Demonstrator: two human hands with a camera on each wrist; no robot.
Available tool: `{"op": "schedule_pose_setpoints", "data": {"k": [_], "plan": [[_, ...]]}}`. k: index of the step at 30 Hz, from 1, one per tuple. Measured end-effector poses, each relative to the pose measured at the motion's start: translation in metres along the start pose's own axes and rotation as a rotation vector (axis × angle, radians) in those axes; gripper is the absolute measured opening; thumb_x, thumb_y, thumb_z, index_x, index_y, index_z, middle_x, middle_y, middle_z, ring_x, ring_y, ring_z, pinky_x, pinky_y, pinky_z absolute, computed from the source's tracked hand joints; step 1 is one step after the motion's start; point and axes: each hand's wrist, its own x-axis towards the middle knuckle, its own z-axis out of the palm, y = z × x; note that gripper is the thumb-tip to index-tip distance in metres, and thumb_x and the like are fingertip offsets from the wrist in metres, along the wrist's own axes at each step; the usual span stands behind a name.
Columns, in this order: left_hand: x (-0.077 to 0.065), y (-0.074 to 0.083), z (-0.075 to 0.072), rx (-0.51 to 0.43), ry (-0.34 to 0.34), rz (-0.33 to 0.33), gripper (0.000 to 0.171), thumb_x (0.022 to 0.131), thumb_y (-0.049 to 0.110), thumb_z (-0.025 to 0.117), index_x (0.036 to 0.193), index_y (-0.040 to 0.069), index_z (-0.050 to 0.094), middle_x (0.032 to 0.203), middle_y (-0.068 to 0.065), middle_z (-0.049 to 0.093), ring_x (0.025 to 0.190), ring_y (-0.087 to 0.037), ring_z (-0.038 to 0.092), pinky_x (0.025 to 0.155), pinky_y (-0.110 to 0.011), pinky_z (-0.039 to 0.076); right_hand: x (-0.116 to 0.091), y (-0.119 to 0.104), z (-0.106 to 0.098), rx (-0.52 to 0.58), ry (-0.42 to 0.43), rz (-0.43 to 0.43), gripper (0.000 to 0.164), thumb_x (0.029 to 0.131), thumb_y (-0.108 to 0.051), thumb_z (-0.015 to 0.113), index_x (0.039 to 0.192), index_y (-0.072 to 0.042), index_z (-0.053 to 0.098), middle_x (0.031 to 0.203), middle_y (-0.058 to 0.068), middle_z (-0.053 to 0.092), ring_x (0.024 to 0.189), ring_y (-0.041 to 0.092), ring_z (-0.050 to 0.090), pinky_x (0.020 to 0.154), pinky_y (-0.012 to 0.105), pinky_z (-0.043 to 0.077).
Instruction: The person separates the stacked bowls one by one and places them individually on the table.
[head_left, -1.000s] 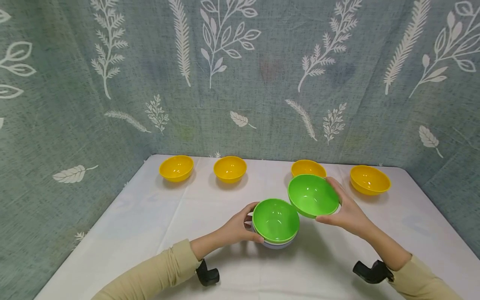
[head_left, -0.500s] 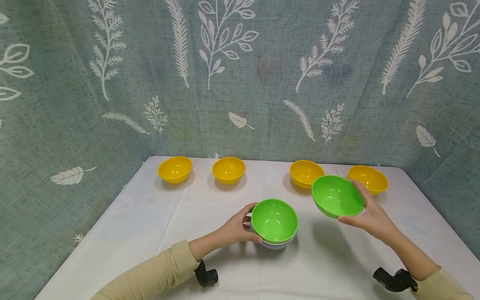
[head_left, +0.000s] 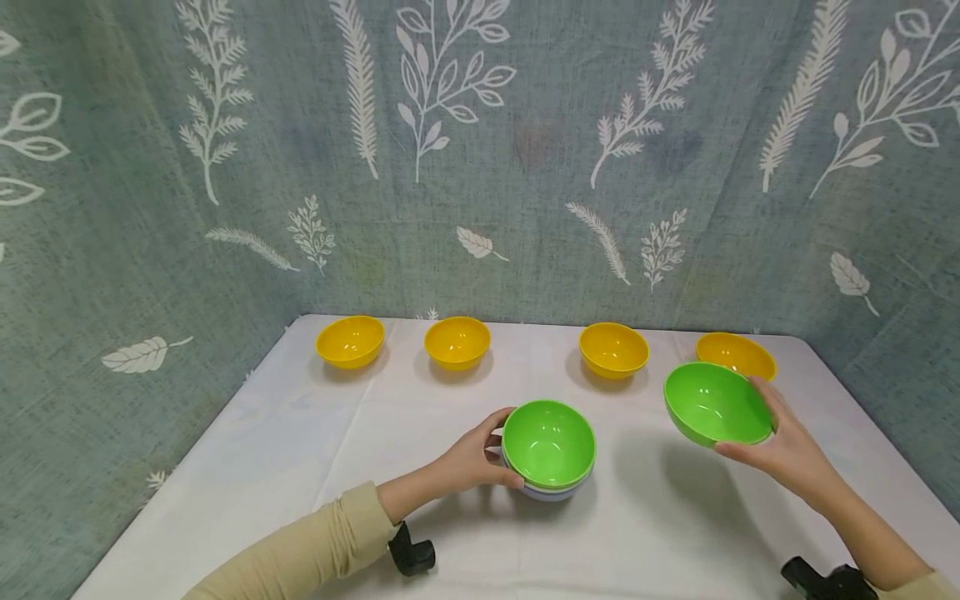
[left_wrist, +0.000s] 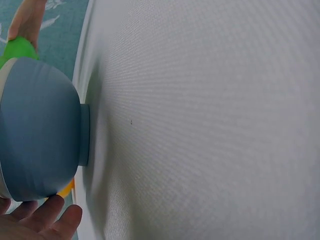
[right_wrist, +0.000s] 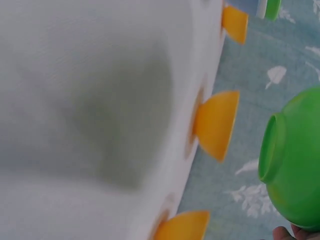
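Observation:
My right hand [head_left: 787,442] holds a green bowl [head_left: 717,406] by its side, thumb at the front and fingers behind. The bowl is raised off the table, tilted, with its shadow below; its round foot shows in the right wrist view. At the middle of the table, my left hand [head_left: 480,457] grips a stack of bowls from the left side. On top of that stack is another green bowl [head_left: 550,443]. Beneath it sits a light blue bowl [left_wrist: 42,130] with a pale rim, standing on its foot on the cloth.
Along the back edge stand yellow bowls: two at left [head_left: 350,342] [head_left: 457,343], one right of centre [head_left: 613,351], and one at far right [head_left: 735,354], partly overlapped by the raised green bowl. White cloth [head_left: 420,417] covers the table; a leaf-patterned curtain [head_left: 525,167] hangs behind.
My right hand has carried the green bowl to the right, away from the stack, and slightly lower. My left hand has stayed on the stack.

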Motion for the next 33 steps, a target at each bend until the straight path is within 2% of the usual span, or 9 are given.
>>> {"op": "schedule_pose_setpoints", "data": {"k": [11,20,25,33], "plan": [[0.0,-0.001,-0.001,-0.014,-0.008,0.014,0.091,0.071,0.02,0.079,0.143,0.009,0.026,0.143,-0.014,0.033,0.116,-0.027,0.049,0.091,-0.035,0.047,-0.007,0.031,-0.014,-0.036,0.0,0.063,0.104,0.082,-0.032,0.068,0.145,-0.002,-0.01,0.146,0.033,-0.002,0.119,0.052,0.02,0.082,0.065,0.031],[-0.001,-0.001,-0.001,-0.018,-0.013,0.016,0.091,0.071,0.02,0.079,0.143,0.008,0.026,0.142,-0.014,0.033,0.115,-0.027,0.049,0.09,-0.034,0.047,-0.007,0.052,-0.023,-0.064,-0.065,0.172,0.106,0.084,-0.04,0.062,0.141,0.003,-0.017,0.144,0.034,-0.012,0.124,0.057,0.009,0.088,0.07,0.024],[0.001,-0.002,-0.001,-0.011,-0.019,0.027,0.09,0.071,0.02,0.079,0.143,0.009,0.026,0.141,-0.014,0.035,0.115,-0.026,0.05,0.09,-0.034,0.047,-0.008,0.064,-0.025,-0.095,-0.061,0.166,0.106,0.084,-0.041,0.062,0.141,0.006,-0.015,0.143,0.037,-0.009,0.123,0.059,0.009,0.089,0.072,0.021],[0.0,-0.001,-0.002,-0.007,-0.017,0.024,0.09,0.071,0.02,0.079,0.143,0.008,0.025,0.142,-0.015,0.034,0.115,-0.027,0.05,0.091,-0.035,0.046,-0.011,0.083,-0.027,-0.16,-0.05,0.125,0.104,0.083,-0.039,0.063,0.139,0.013,-0.008,0.138,0.043,0.0,0.118,0.057,0.017,0.088,0.069,0.025]]}}
